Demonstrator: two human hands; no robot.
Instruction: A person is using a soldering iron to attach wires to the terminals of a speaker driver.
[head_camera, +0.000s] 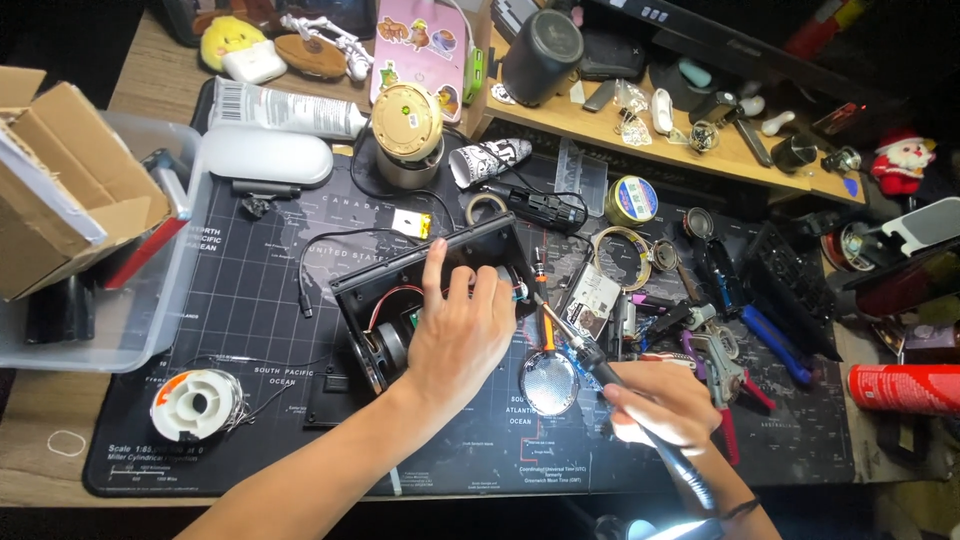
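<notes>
Both my hands are busy mid-desk — left hand (460, 335) clamped over the opened black speaker case (425, 290), right hand (660, 400) gripping the soldering iron (585, 355) at its innards — soldering looks underway, case not yet reassembled.

The left hand (458, 335) sits right over the open black plastic speaker casing (425, 290), so most of the wiring inside is covered, and you can't tell what the fingertips are pressing on. The tip of the black-handled soldering iron (575, 345) vanishes behind those fingers. Its handle end runs off the bottom edge, and the right hand (660, 405) is partly washed out by glare there. The brown cardboard box (60, 170) is cut off at the left edge, the red cylindrical can (905, 388) at the right. The small metal bits on the wooden shelf (700, 150) are too tiny to identify.
</notes>
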